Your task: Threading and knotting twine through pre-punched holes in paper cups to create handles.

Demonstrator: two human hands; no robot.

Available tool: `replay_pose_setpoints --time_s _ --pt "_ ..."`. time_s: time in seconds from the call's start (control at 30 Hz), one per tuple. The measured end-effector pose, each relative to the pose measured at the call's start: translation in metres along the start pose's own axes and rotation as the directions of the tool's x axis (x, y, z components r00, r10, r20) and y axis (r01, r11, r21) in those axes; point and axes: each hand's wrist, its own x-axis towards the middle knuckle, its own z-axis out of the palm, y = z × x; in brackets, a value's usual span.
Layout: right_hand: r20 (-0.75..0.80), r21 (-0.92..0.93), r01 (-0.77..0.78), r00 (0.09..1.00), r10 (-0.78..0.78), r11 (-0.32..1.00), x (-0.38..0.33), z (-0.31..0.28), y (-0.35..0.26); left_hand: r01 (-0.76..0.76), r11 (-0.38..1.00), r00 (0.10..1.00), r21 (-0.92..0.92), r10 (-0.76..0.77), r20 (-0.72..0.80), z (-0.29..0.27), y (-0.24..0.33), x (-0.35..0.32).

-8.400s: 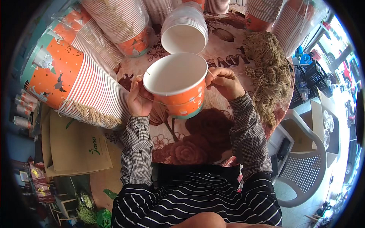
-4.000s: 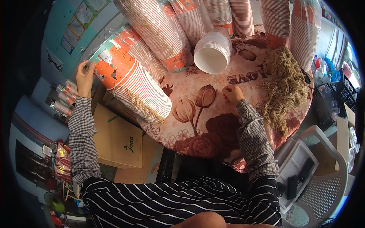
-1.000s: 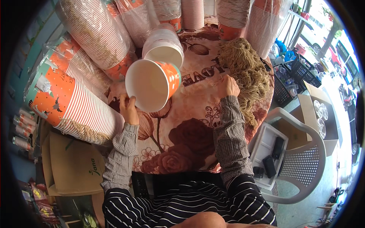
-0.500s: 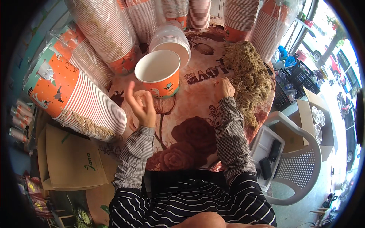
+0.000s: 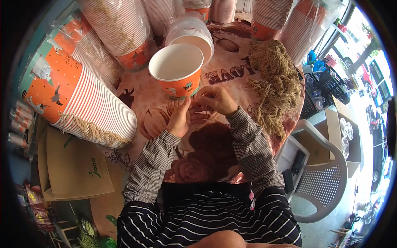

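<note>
An orange paper bucket (image 5: 180,86) with a white inside and small printed figures stands upright on the table. Just in front of it my two hands meet. My left hand (image 5: 182,118) has its fingers stretched out and thumb raised, the palm turned toward the right. Over those fingers, my right hand (image 5: 219,100) is closed in a pinch; what it holds is too small to make out. Right of both hands lies a heap of tan cords (image 5: 275,78), loose and tangled. Behind the bucket, a stack of white-rimmed buckets in clear plastic (image 5: 192,35) lies on its side.
A tall stack of nested buckets (image 5: 95,103) with tan cords along its side leans at the left. More wrapped stacks (image 5: 118,33) line the table's back. A flowered cloth (image 5: 194,165) covers the table. A grey plastic chair (image 5: 322,177) and cardboard box (image 5: 353,159) stand right.
My right hand has moved left from beside the tan cords to my left hand. My left hand has shifted right and turned its palm inward. The view has tilted slightly.
</note>
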Motion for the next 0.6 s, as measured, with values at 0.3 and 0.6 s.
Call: replay_pose_setpoints --time_s 0.3,0.6 --pt "-0.037 0.055 0.081 0.996 -0.079 0.995 0.006 -0.006 0.010 -0.084 0.986 0.996 0.145 0.083 0.008 -0.014 -0.007 0.003" --pt "-0.053 -0.243 0.091 0.993 -0.107 0.966 0.005 -0.006 0.004 -0.195 0.976 0.973 0.100 0.205 -0.103 -0.012 -0.003 0.000"
